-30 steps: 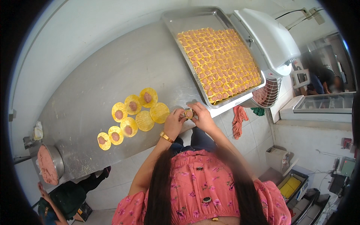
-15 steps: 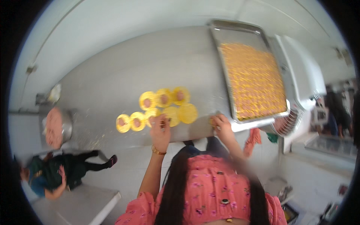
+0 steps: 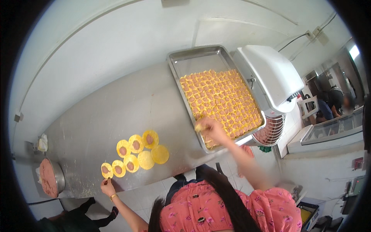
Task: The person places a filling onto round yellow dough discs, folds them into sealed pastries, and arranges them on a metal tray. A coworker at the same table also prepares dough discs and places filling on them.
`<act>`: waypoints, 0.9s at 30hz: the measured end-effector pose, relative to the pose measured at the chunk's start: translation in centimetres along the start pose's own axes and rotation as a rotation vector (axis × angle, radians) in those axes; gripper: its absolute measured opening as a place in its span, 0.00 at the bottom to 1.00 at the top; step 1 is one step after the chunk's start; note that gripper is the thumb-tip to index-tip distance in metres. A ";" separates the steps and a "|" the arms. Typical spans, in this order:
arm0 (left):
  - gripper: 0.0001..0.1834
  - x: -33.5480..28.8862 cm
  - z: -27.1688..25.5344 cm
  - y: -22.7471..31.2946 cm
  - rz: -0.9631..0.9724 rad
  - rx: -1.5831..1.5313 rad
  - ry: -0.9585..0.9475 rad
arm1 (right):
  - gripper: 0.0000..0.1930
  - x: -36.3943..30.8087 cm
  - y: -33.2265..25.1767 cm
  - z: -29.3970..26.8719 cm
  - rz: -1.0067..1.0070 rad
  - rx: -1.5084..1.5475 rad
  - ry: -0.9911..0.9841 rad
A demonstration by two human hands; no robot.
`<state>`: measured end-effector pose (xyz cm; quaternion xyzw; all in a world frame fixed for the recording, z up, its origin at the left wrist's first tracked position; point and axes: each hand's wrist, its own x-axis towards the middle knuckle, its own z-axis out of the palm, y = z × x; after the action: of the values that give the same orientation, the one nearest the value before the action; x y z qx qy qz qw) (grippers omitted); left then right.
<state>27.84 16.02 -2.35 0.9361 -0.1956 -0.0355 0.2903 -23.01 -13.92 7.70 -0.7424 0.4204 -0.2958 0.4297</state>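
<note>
My right hand (image 3: pixel 212 130) is over the left edge of the metal tray (image 3: pixel 181 83), its fingers closed around a small yellow dumpling (image 3: pixel 199 127). Rows of open-topped dumplings (image 3: pixel 222 96) with pinkish meat fill most of that tray. At the table's near edge, my left hand (image 3: pixel 108 187) pinches the near rim of the leftmost round dough wrapper (image 3: pixel 107 170), which carries a dab of meat. More yellow wrappers lie beside it in two rows; several hold meat, such as this wrapper (image 3: pixel 123 148). Two are plain, including one wrapper (image 3: pixel 160 154) at the right end.
A metal bowl (image 3: pixel 60 178) of pink ground meat stands at the table's left end, near a white bag (image 3: pixel 43 143). A white mixer (image 3: pixel 270 81) with a wire guard (image 3: pixel 270 129) adjoins the tray. Another person's legs (image 3: pixel 83 216) show at lower left.
My right hand has carried the dumpling from the table's front edge to the tray. My left hand has moved left along the wrappers to the end one. The view has shifted right.
</note>
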 end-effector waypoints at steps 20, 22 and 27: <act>0.21 -0.1 -0.2 -1.4 -0.696 -1.019 0.096 | 0.13 28.4 18.6 -20.0 -0.176 -0.619 -0.093; 0.20 -0.9 -0.2 -0.8 -0.649 -1.056 0.045 | 0.14 28.4 18.6 -19.6 -0.152 -0.621 -0.165; 0.19 -2.2 0.4 -0.1 -0.621 -1.161 0.057 | 0.11 28.1 18.4 -19.4 -0.124 -0.733 -0.280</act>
<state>25.79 16.76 -2.88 0.6410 0.1421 -0.1924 0.7293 -32.12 -51.22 2.45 -0.9036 0.3901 -0.0474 0.1708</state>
